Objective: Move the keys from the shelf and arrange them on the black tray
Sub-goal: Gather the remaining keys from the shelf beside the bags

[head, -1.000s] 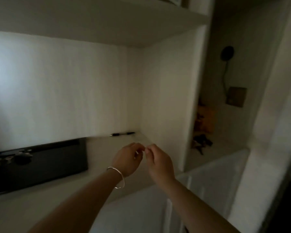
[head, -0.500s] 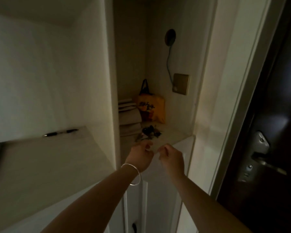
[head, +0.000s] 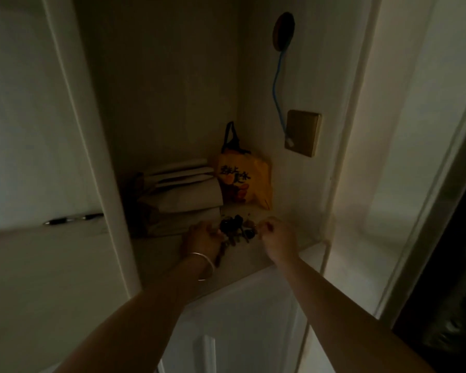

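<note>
Since half a second ago, both hands have advanced from the shelf's front edge onto the shelf (head: 162, 251) and reached the keys (head: 236, 230). Left hand (head: 203, 242), a silver bangle (head: 205, 266) at its wrist, lies with its fingers curled against the left side of the dark key pile; whether it grips any key cannot be told in this light. Right hand (head: 276, 236) has fingertips pinched at the pile's right edge, apparently on a small piece of it. Keys rest in a loose heap near the middle of the shelf, in front of a stack of papers (head: 183, 195) and an orange bag (head: 244, 181) that stands in the rear corner. On the alcove's right wall hang a blue cable (head: 276, 84) and a square plate (head: 303, 133). A pen (head: 73, 219) lies on the neighbouring shelf to the left. Lighting is dim throughout the white cabinetry
</note>
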